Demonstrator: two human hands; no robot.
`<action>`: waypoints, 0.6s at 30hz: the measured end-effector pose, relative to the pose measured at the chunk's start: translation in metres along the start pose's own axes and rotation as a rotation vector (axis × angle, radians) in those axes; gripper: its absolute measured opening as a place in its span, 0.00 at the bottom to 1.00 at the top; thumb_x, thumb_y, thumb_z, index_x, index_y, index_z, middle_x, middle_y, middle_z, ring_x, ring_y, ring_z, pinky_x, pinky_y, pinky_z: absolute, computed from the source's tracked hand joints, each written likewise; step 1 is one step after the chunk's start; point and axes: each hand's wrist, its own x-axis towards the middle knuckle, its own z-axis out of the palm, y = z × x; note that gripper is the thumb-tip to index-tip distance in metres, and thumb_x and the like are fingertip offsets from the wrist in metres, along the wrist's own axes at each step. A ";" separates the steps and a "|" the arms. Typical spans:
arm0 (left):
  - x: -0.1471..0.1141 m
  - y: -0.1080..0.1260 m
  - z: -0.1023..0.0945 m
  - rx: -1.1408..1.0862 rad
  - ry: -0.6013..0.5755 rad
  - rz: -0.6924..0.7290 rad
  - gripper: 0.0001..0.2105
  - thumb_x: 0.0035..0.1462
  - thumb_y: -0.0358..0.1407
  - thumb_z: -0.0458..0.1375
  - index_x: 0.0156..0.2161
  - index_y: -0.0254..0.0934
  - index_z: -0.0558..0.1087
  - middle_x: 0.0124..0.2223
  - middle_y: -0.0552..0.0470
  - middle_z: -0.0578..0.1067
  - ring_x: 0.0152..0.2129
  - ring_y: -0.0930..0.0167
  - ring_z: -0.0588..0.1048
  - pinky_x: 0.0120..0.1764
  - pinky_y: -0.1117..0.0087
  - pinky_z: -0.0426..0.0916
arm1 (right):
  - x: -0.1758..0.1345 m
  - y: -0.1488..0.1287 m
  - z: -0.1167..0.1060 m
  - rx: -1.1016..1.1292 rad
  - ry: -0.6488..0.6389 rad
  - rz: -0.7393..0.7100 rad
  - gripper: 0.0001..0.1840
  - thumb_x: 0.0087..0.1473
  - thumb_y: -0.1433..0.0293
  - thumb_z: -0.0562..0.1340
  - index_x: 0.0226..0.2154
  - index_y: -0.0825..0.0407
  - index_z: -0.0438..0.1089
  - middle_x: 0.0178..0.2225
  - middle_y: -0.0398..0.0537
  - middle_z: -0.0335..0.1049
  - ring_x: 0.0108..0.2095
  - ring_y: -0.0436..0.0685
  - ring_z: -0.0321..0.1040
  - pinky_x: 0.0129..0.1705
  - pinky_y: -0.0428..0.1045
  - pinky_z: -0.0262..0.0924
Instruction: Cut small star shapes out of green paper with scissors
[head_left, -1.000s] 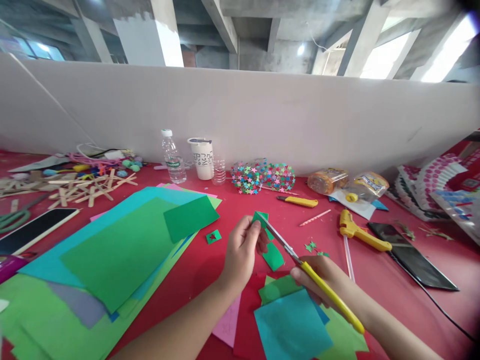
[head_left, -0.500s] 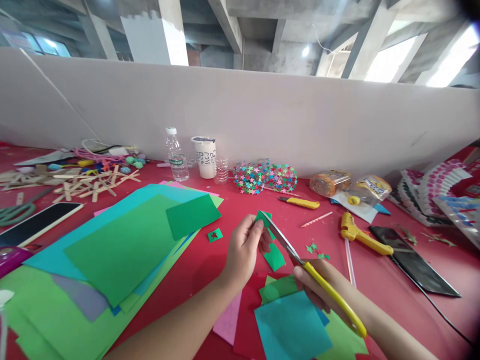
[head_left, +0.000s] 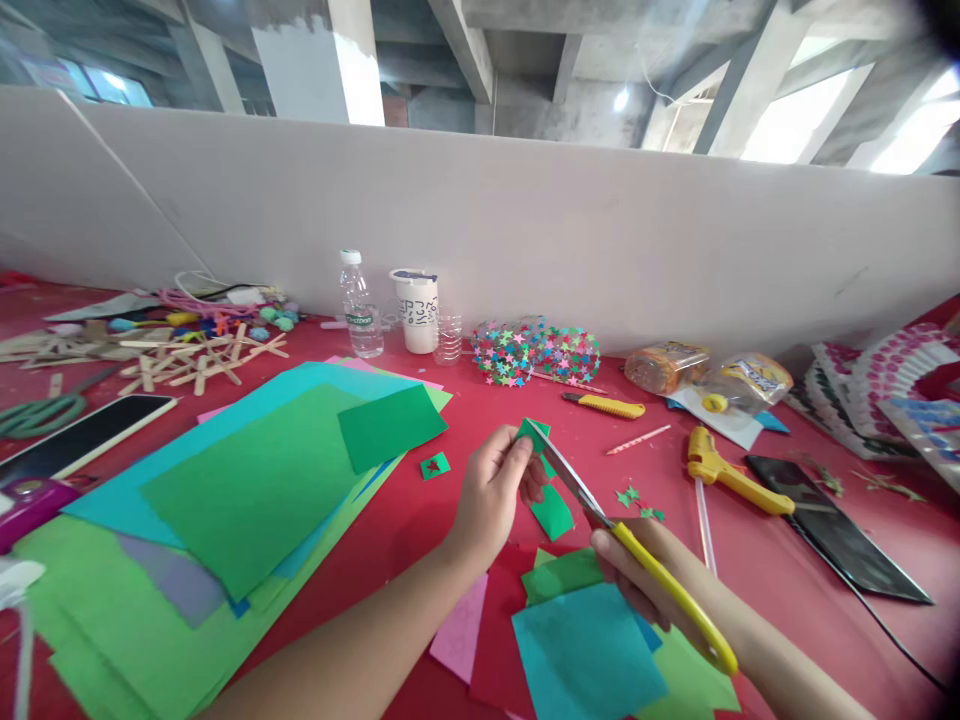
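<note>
Between the thumb and fingers of my left hand [head_left: 491, 490] is a small piece of green paper [head_left: 525, 430]. My right hand [head_left: 637, 560] grips yellow-handled scissors [head_left: 660, 580], whose blades lie against that piece beside my left fingertips. Just below my left fingers, another green paper piece [head_left: 553, 513] rests on the table. To the left lies a small green square [head_left: 434, 466] with a star-shaped mark in it. Several small green stars [head_left: 634, 500] are scattered right of the blades. Coloured sheets, a teal one [head_left: 589, 650] on top, are partly under my right hand.
On the left, large green and blue sheets [head_left: 255, 490] overlap near a phone [head_left: 82, 440] and wooden sticks [head_left: 202, 360]. A water bottle [head_left: 361, 310] and a cup [head_left: 417, 310] stand by the partition. On the right are a yellow cutter [head_left: 611, 406], a glue gun [head_left: 735, 475] and a dark tablet [head_left: 840, 525].
The view has shifted slightly, so the table items appear a little further right. Both hands keep nearly the same pose, with the scissor blades still at the green paper.
</note>
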 end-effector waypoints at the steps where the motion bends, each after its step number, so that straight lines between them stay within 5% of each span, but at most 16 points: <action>1: 0.000 0.000 0.000 -0.004 0.000 -0.004 0.12 0.59 0.41 0.50 0.28 0.37 0.63 0.22 0.57 0.68 0.17 0.76 0.68 0.21 0.75 0.62 | 0.000 0.000 0.000 -0.002 0.000 -0.001 0.27 0.49 0.45 0.56 0.19 0.51 0.58 0.09 0.33 0.50 0.11 0.44 0.46 0.14 0.40 0.42; 18: 0.002 -0.002 -0.002 -0.015 -0.009 -0.021 0.12 0.60 0.41 0.50 0.28 0.37 0.63 0.21 0.57 0.69 0.15 0.76 0.67 0.20 0.76 0.62 | 0.003 0.005 0.000 -0.036 -0.018 0.025 0.29 0.49 0.43 0.53 0.20 0.51 0.57 0.07 0.32 0.49 0.09 0.43 0.44 0.13 0.40 0.40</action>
